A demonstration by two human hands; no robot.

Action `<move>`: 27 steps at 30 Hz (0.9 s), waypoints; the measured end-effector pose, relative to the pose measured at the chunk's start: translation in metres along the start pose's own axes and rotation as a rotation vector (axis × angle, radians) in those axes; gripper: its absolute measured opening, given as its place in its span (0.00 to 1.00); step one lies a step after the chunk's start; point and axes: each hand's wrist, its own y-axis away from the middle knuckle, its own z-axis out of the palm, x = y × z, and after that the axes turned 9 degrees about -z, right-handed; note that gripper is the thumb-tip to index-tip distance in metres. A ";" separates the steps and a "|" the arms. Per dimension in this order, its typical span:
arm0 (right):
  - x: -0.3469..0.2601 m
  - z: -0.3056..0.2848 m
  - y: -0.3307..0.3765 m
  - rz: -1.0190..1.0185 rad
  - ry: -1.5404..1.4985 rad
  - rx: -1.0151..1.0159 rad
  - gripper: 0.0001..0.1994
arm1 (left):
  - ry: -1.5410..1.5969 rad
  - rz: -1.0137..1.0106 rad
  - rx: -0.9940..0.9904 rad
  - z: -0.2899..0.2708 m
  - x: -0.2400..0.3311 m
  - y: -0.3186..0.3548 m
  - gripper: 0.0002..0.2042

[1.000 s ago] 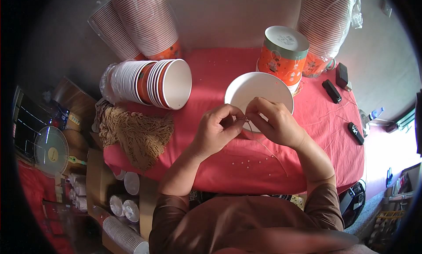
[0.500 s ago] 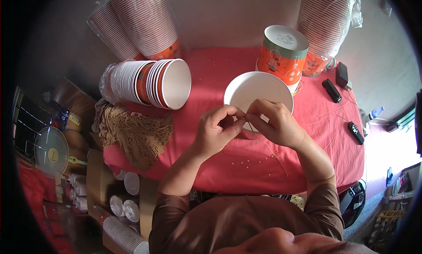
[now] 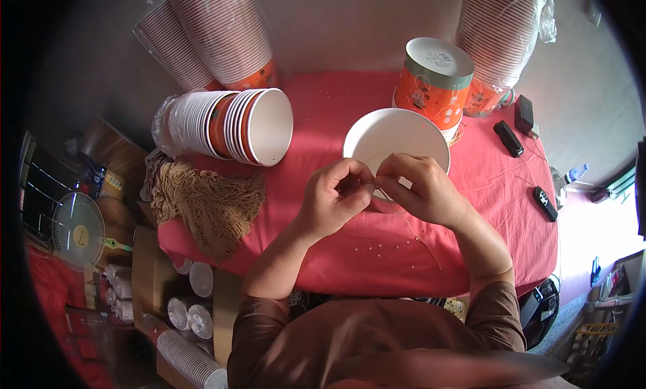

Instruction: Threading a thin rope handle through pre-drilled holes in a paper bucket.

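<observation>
Over the near rim of an open white paper bucket (image 3: 369, 135), my two hands meet fingertip to fingertip. My left hand (image 3: 336, 199) is closed in a pinch, thumb against forefinger. Pinched just as tightly, my right hand (image 3: 425, 192) touches it from the other side. A thin pale string (image 3: 422, 244) trails from beneath the fingers down onto the red cloth. The fingers hide the pinched part of the string and anything else tiny there. Small white bead-like bits (image 3: 379, 247) lie scattered on the cloth near me.
Orange-and-white paper buckets (image 3: 270, 128) lie nested at left, beside a heap of tan cords (image 3: 214, 204). An upturned orange bucket (image 3: 431, 96) stands behind the white one. Tall wrapped stacks (image 3: 225, 36) rise at the back. Small black devices (image 3: 508, 139) rest on the red tablecloth (image 3: 323, 106).
My hands stay pinched together in nearly the same spot, with only a slight shift of the fingers. The view has moved a little; the string and buckets lie as before.
</observation>
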 end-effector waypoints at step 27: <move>0.006 0.005 -0.001 -0.126 0.109 0.014 0.08 | 0.339 -0.225 -0.105 -0.009 -0.007 -0.003 0.03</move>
